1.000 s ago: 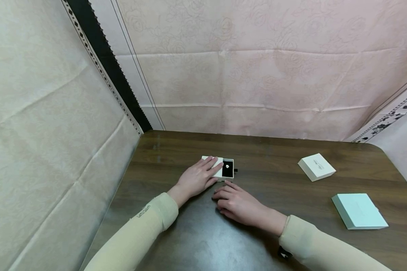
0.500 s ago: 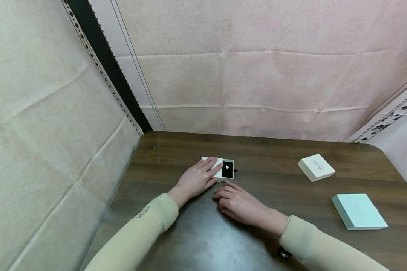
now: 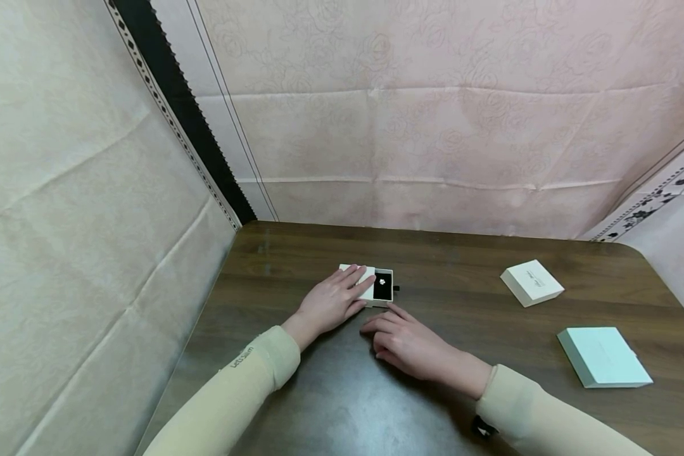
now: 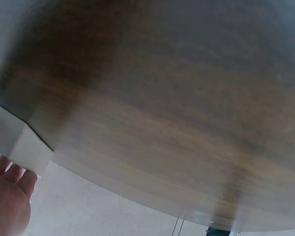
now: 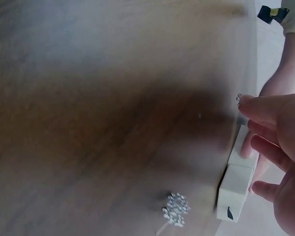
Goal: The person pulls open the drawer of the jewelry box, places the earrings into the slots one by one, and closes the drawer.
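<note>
My left hand (image 3: 327,304) rests flat on the sleeve of a small white jewellery box (image 3: 367,290). Its drawer is slid partly out to the right, baring a black insert (image 3: 383,291) that bears a small white ornament (image 3: 382,282). Just in front of that drawer is my right hand (image 3: 407,345), thumb and forefinger bent, other fingers reaching toward the box. At its thumb tip the right wrist view shows a tiny sparkling silver piece of jewellery (image 5: 238,100). A larger silver, sparkling ornament (image 5: 176,209) with a thin pin shows lower down; whether it touches the table is unclear.
A second white box (image 3: 532,282) and a pale turquoise box (image 3: 604,356) lie on the right side of the wooden table (image 3: 444,272). Cloth (image 3: 422,139) hangs behind the table's far edge. A black tab (image 3: 396,288) sticks out from the drawer.
My right hand has shifted slightly to the right, away from the box's front. The left hand, the drawer and the other boxes stay as they were.
</note>
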`<state>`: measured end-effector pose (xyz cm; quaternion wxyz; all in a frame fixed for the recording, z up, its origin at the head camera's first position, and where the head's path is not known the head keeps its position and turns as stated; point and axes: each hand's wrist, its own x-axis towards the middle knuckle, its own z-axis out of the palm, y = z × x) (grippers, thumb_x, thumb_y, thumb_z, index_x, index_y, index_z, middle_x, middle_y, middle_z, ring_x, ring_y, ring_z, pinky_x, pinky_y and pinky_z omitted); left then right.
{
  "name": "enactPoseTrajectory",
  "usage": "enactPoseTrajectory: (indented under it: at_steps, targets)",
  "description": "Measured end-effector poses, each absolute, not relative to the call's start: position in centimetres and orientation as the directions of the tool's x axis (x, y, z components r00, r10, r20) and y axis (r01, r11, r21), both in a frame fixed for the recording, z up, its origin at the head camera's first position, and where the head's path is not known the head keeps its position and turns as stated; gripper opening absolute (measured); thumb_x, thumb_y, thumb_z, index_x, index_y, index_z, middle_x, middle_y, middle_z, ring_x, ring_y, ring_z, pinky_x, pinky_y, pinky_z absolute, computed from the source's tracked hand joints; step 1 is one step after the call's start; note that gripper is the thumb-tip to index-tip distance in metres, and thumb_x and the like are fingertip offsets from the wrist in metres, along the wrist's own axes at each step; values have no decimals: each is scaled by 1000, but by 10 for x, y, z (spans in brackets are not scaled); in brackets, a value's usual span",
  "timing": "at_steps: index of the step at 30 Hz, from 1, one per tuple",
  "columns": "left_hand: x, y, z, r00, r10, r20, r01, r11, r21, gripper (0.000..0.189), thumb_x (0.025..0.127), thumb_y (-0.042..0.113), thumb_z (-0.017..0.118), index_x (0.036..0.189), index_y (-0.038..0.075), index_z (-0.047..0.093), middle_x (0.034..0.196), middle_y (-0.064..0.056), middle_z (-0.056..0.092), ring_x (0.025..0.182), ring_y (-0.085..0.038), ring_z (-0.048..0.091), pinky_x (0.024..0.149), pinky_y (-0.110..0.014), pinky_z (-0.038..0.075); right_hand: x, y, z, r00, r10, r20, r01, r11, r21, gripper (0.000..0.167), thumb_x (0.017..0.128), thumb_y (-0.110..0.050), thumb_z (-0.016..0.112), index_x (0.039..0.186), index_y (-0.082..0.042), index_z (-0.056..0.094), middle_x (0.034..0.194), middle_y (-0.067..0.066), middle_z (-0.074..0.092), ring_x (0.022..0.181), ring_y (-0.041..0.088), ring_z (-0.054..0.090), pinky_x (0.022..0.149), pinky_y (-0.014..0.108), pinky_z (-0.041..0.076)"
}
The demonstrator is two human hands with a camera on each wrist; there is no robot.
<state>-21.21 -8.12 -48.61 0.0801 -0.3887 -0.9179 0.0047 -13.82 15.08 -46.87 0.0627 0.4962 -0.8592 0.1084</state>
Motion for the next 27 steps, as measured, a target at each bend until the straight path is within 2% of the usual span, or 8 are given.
enactPoseTrajectory:
  at_steps: [7,27]
  targets:
    - [-212,-81,-487,-685,713,151,713,698,-61,58,114,42,52,166,18,43,169,-12,41,157,-26,39,126,-42,36,-142,159,-461,-533,-806,256,-845,500,-188,26,87,-10,89,84,-17,64,131,7,72,131,30,63,115,70,41]
    - [-212,-82,-487,-675,717,174,717,693,-77,58,113,42,55,164,17,46,168,-12,43,155,-26,43,124,-43,39,-175,173,-444,-698,-654,291,-707,567,-422,16,93,-9,84,87,-17,72,144,19,64,138,37,57,119,75,30]
